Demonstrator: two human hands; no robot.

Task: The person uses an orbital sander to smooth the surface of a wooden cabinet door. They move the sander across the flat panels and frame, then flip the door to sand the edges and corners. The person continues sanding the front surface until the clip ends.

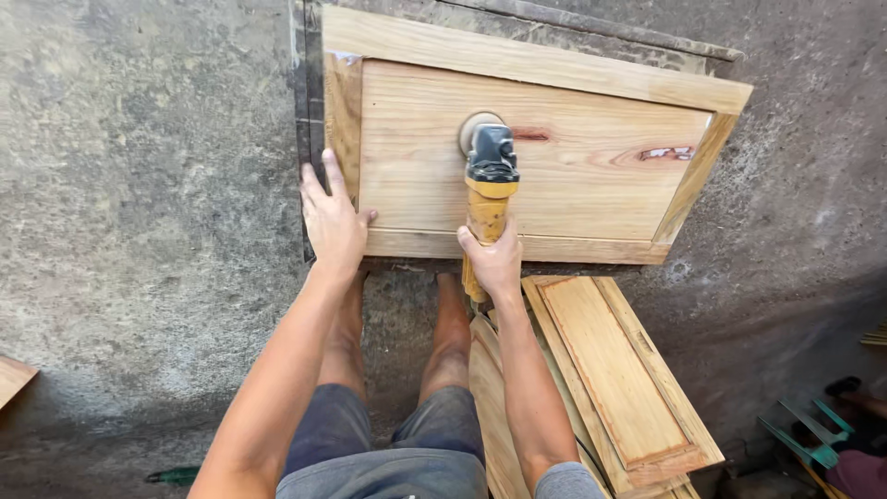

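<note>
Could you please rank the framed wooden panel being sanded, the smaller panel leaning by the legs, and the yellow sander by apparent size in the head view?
1. Framed wooden panel.
2. Smaller panel, though nearer the camera, so its size is unsure.
3. Yellow sander, held by the right hand.

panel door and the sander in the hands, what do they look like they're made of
Panel door: looks like solid bare wood, pale with visible grain and reddish knots, no sheen, so seemingly unfinished.

Sander: black head and yellow body, likely moulded plastic, coated in dust; its round pad lies against the wood. The right hand grips its body; the left hand presses on the door's frame.
</note>
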